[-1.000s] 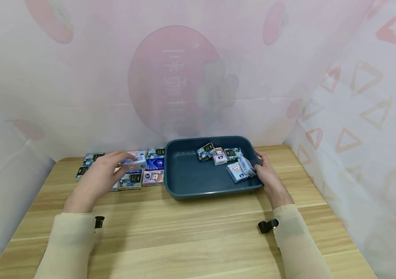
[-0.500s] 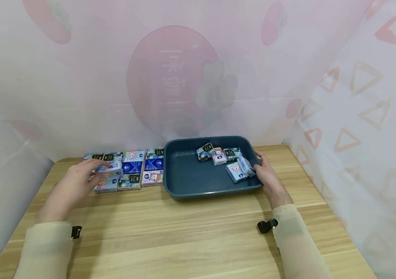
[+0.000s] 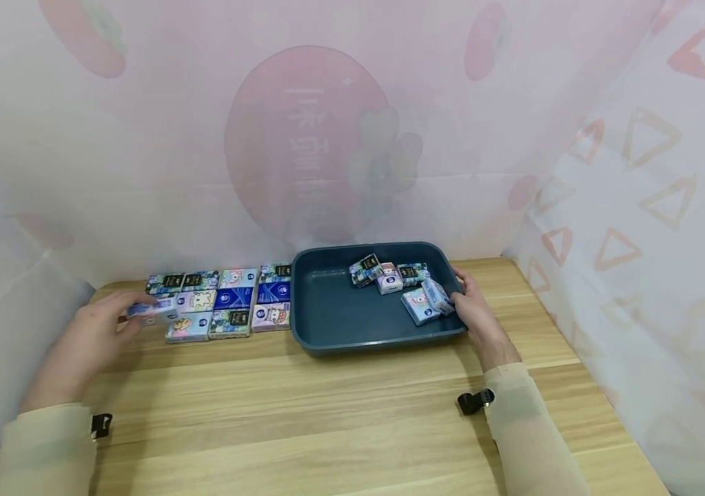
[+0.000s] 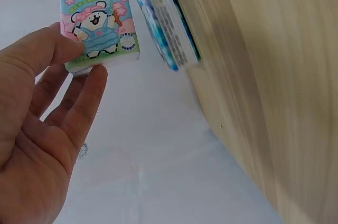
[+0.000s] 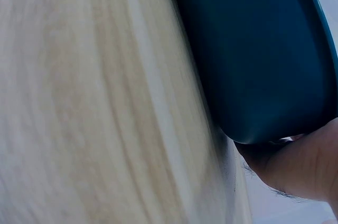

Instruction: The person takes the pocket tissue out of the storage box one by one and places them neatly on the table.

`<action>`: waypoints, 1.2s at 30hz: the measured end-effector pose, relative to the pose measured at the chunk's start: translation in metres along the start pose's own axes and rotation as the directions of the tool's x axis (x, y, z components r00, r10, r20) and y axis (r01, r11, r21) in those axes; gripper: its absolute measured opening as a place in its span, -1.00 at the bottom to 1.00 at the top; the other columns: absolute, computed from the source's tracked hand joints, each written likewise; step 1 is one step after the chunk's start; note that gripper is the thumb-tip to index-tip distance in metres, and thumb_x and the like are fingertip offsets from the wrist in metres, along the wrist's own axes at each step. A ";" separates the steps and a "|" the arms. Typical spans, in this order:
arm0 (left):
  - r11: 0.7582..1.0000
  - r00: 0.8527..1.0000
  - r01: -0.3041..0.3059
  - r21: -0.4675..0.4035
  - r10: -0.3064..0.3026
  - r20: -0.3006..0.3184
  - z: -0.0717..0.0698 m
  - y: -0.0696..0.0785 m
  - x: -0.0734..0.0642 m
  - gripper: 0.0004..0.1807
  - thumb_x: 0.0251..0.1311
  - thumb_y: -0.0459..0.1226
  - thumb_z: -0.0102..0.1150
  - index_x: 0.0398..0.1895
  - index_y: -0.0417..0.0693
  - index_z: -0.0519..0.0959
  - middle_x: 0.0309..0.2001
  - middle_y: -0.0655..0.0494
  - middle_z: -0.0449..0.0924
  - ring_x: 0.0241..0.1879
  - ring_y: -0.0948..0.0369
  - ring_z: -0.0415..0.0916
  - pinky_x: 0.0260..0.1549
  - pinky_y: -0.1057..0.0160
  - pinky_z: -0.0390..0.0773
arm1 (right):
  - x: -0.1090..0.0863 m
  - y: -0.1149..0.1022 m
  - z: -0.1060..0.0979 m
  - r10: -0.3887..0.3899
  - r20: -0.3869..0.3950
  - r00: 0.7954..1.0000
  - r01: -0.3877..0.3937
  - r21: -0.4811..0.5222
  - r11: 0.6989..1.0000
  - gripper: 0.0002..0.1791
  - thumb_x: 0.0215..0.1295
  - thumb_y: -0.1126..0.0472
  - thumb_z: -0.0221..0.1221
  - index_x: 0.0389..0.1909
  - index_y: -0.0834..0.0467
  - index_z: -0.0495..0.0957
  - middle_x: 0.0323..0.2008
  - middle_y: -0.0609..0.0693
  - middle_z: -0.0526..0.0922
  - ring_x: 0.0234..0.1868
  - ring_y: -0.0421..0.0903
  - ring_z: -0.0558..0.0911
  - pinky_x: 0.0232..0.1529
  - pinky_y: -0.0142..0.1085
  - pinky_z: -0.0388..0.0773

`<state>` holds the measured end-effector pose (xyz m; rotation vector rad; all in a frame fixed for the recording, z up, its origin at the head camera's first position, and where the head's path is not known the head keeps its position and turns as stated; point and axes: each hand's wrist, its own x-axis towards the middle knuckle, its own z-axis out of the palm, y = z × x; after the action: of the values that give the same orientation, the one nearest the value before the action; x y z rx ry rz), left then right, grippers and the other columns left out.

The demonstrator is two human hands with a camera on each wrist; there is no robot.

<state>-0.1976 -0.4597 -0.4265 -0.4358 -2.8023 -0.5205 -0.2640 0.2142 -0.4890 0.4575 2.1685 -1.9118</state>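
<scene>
My left hand [image 3: 94, 337] pinches a pale blue pocket tissue pack [image 4: 99, 20] with a cartoon bear between thumb and fingers. In the head view it holds this pack at the left end of rows of tissue packs [image 3: 229, 322] laid flat on the table. At the right end of the dark teal tray [image 3: 340, 313], my right hand [image 3: 479, 317] grips the side wall. A tilted tissue pack [image 3: 437, 296] leans by the right thumb, against a flat light blue pack [image 3: 419, 305]. The right wrist view shows the tray's outer wall, with most fingers hidden.
Several more tissue packs, among them a dark floral one [image 3: 366, 270], lie toward the back right inside the tray. The wooden table [image 3: 302, 413] meets a pale printed curtain [image 3: 172, 172] behind and at both sides. The rows of packs reach the tray's left wall.
My left hand has carried its tissue pack leftward over the rows to their left end, uncovering packs that it hid before. The right hand and tray have stayed in place.
</scene>
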 end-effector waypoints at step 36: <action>0.984 0.956 0.159 0.083 -0.174 0.236 0.004 -0.033 -0.014 -0.53 0.39 -0.41 0.56 0.32 -0.32 0.73 0.41 -0.59 0.60 0.31 -0.57 0.60 0.25 -0.71 0.57 | -0.002 -0.001 0.000 0.012 0.004 1.000 -0.012 -0.005 1.000 -0.14 0.82 0.34 -0.20 0.98 -0.25 -0.04 0.97 0.12 0.02 0.81 0.19 0.17 0.69 0.10 0.25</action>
<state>-0.1967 -0.4913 -0.4444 -0.2665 -3.1009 -0.4368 -0.2630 0.2135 -0.4875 0.4648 2.1629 -1.8991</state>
